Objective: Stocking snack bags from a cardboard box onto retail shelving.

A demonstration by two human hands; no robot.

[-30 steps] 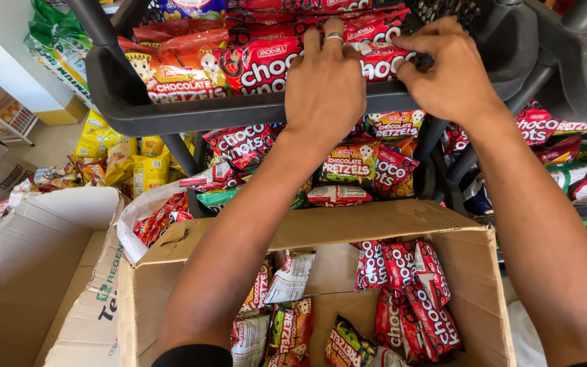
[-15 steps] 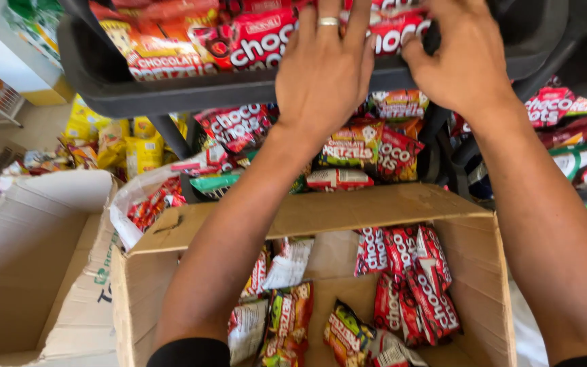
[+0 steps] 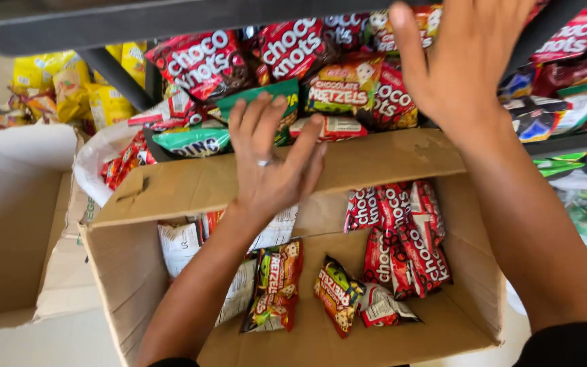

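1. The left hand (image 3: pixel 271 160) is open, with its fingers spread wide. It holds nothing. It hangs over the far flap of the cardboard box (image 3: pixel 137 272), and there is a ring on one finger.
2. The right hand (image 3: pixel 467 54) is open too, with its fingers spread. It is empty. It is up higher, near the dark shelf (image 3: pixel 171 20) full of snacks.
3. The two hands are well apart, the left one lower and the right one higher.
4. The nearest snack to the left hand is a green snack bag (image 3: pixel 191 141). It lies just past the fingertips, a little to the left, at the edge of the shelf pile.
5. The green bag lies on its side. Its long way runs left to right, across the fingers.
6. The left hand is nearer to it than the right hand.
7. Red snack bags (image 3: pixel 202 61) lie higher up in the same pile.
8. Inside the box, more red bags (image 3: pixel 402 238) stand close together on the right side, with their long way going up and down. A few pretzel bags (image 3: pixel 276 282) lie flat in the middle.
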